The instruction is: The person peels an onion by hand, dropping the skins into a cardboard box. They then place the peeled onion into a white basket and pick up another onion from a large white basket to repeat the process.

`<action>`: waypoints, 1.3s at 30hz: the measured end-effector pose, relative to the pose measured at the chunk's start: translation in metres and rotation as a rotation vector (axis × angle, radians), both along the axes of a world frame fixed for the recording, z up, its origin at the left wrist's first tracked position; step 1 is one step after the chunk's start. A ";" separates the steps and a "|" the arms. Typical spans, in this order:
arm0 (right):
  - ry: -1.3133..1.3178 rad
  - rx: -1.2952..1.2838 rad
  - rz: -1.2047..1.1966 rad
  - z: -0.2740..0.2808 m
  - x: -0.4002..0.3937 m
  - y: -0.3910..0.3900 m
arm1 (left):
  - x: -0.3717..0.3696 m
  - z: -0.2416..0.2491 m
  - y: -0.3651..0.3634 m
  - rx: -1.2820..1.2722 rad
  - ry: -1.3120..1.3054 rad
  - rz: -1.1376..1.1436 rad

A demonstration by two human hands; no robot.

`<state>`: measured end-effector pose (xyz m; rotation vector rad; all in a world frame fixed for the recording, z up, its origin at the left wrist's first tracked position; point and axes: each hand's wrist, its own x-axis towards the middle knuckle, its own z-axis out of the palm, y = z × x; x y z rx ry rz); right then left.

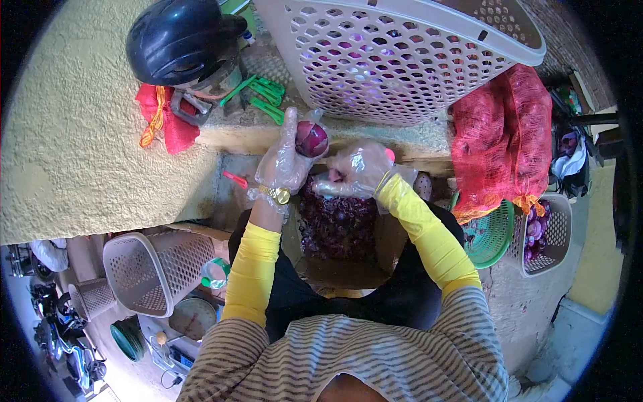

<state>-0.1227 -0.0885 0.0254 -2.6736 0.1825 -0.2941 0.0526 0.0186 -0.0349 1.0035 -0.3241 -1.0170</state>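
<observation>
A whole red onion (pixel 311 139) rests in my left hand (pixel 284 159), its fingers closed around it and the thumb pointing up. My right hand (pixel 358 171) is curled just beside it. A pink handle end (pixel 390 154) shows at that hand's far side; the tool's other end is hidden. A dark purple scrap (pixel 335 175) lies at the right fingers. Both hands wear clear plastic gloves. Below them, between my knees, a cardboard box (pixel 382 258) holds a heap of purple onion skins (pixel 338 228).
A large perforated basket (pixel 402 74) of onions stands ahead on the ledge. Red mesh sacks (pixel 502 137) sit right, above a green basket (pixel 492 238) and another onion basket (pixel 562 234). Left are a helmet (pixel 177 43), green clips (pixel 264 90), a tipped basket (pixel 137 275) and a bottle (pixel 215 273).
</observation>
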 end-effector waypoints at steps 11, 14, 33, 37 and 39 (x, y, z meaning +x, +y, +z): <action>0.293 0.025 0.070 -0.002 -0.004 0.022 | -0.013 0.061 0.008 -0.057 0.402 -0.040; 0.388 0.030 0.084 0.001 -0.007 0.027 | -0.013 0.060 0.011 -0.046 0.366 -0.088; -0.155 0.086 -0.370 0.026 -0.029 -0.001 | -0.028 0.092 0.009 0.313 -0.606 -0.425; -0.124 0.029 -0.349 0.030 -0.030 -0.003 | -0.035 0.096 0.010 0.200 -0.856 -0.359; -0.119 0.065 -0.364 0.029 -0.032 -0.003 | -0.035 0.087 0.008 0.236 -0.659 -0.377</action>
